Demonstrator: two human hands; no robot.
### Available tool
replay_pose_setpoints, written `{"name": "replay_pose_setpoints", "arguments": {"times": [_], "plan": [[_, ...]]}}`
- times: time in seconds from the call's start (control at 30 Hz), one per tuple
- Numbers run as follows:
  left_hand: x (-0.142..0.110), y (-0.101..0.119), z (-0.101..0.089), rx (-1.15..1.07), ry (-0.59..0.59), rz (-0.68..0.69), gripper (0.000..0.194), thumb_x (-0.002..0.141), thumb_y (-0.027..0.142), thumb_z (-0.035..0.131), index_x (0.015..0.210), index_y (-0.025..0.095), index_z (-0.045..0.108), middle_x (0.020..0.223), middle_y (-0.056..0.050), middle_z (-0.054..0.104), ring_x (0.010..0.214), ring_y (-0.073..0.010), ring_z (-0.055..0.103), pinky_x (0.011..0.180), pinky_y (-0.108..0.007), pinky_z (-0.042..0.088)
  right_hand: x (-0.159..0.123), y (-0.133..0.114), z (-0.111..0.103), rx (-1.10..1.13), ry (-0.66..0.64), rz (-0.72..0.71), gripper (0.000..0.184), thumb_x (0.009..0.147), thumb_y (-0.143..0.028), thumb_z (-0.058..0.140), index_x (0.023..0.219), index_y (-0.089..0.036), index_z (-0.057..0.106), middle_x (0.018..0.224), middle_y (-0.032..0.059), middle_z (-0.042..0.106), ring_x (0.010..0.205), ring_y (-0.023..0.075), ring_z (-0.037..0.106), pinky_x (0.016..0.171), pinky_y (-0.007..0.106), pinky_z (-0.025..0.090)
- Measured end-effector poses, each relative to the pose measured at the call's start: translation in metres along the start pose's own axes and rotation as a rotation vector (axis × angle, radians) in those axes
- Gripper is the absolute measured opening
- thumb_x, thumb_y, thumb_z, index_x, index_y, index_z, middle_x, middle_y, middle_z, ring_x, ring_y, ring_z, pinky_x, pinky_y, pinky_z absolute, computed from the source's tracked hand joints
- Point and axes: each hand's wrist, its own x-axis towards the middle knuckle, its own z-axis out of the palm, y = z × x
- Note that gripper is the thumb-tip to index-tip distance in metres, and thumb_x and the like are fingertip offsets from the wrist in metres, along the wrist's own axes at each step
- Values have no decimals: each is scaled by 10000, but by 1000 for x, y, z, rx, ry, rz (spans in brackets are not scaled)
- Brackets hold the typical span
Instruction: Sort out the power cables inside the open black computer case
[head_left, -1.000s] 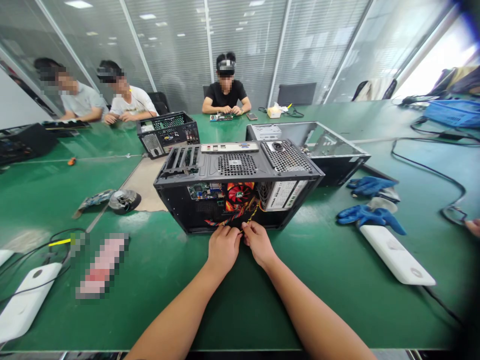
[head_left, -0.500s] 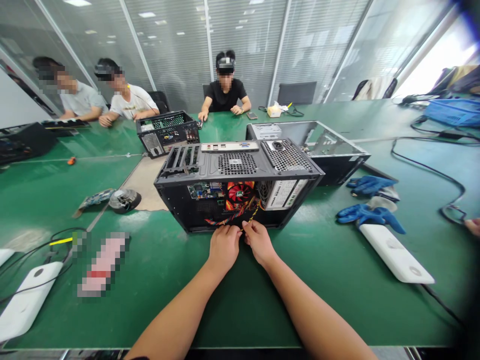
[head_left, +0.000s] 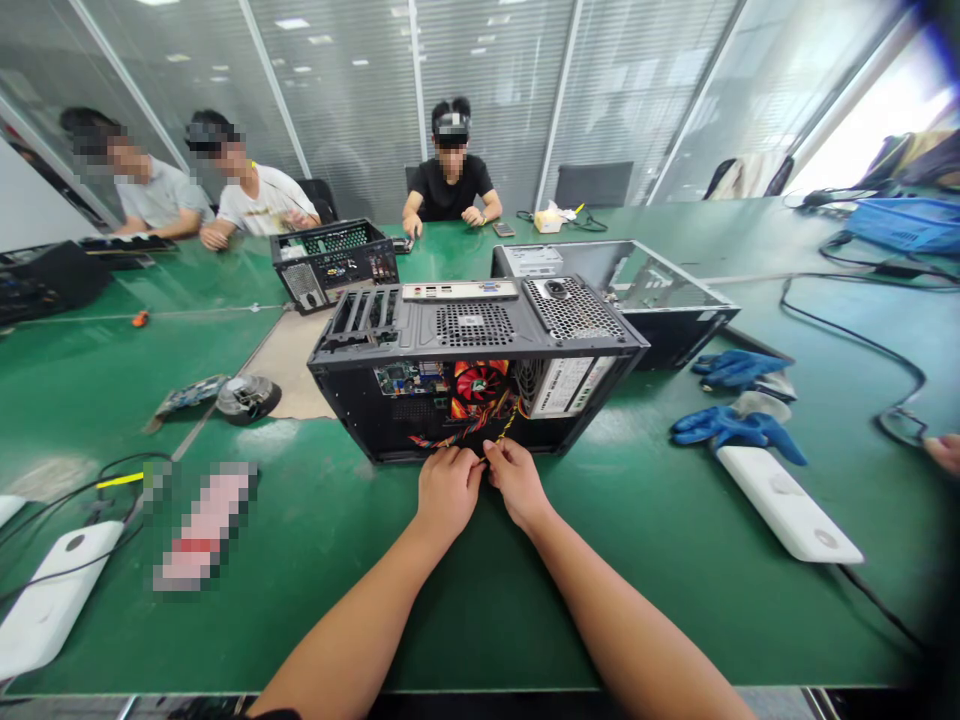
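Observation:
A black computer case (head_left: 480,340) lies before me with its open side facing me. Inside it show a red and black cooling fan (head_left: 478,383), a labelled power supply (head_left: 568,387), part of a circuit board (head_left: 401,379) and loose multicoloured wires (head_left: 457,432). A thin yellow-and-black cable (head_left: 510,422) comes out over the case's lower edge. My right hand (head_left: 519,484) pinches it between thumb and fingers. Close beside it, my left hand (head_left: 448,490) is closed, its fingertips at the cable's end. The end itself is mostly hidden by the fingers.
Behind stand another case (head_left: 667,335) and a smaller open chassis (head_left: 337,265). Blue gloves (head_left: 742,425) and a white power bank-like box (head_left: 791,505) lie right; a round metal part (head_left: 247,398) and another white box (head_left: 64,600) lie left. Several people sit across the table (head_left: 300,560).
Both hands stay almost in place at the cable, with barely any finger movement. Across the table, a person's hand has shifted slightly. The whole view has moved a little.

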Motion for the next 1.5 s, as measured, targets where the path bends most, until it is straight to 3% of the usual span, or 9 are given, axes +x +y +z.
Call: {"name": "replay_pose_setpoints", "arguments": {"times": [0.43,0.67,1.07,1.27,1.5], "plan": [[1,0,3,-59,-30,-50,136,927,225,499,834,212,597,787,-17,646,762,-160,607,705,-267,413,-3,-10,1,109,-61,37,429,712,-535,706,619,-203,450,513,-73,396,425,67,312,420,232,244],[1,0,2,-104,-9,-8,91,891,190,543,811,203,585,790,-17,635,775,-162,593,729,-274,418,-2,-7,-2,49,-105,7,370,769,-511,666,665,-188,520,502,-71,397,431,72,325,427,232,242],[0,-3,2,-95,38,38,24,859,200,616,843,205,599,820,-20,652,814,-183,593,770,-309,419,-2,-6,-3,34,-90,13,423,754,-530,673,618,-206,437,468,-86,349,416,70,296,411,234,218],[1,-1,2,-124,14,-4,110,891,215,582,786,204,612,760,0,664,753,-158,609,729,-291,390,-1,-4,-4,44,-82,16,433,754,-527,679,613,-204,429,472,-85,362,414,64,290,412,233,221],[2,-2,3,-199,2,-40,75,871,195,605,800,205,627,765,13,693,728,-147,631,717,-283,388,-1,-4,-3,87,-75,11,376,760,-520,678,674,-186,526,501,-75,397,427,68,322,428,232,261]]}}
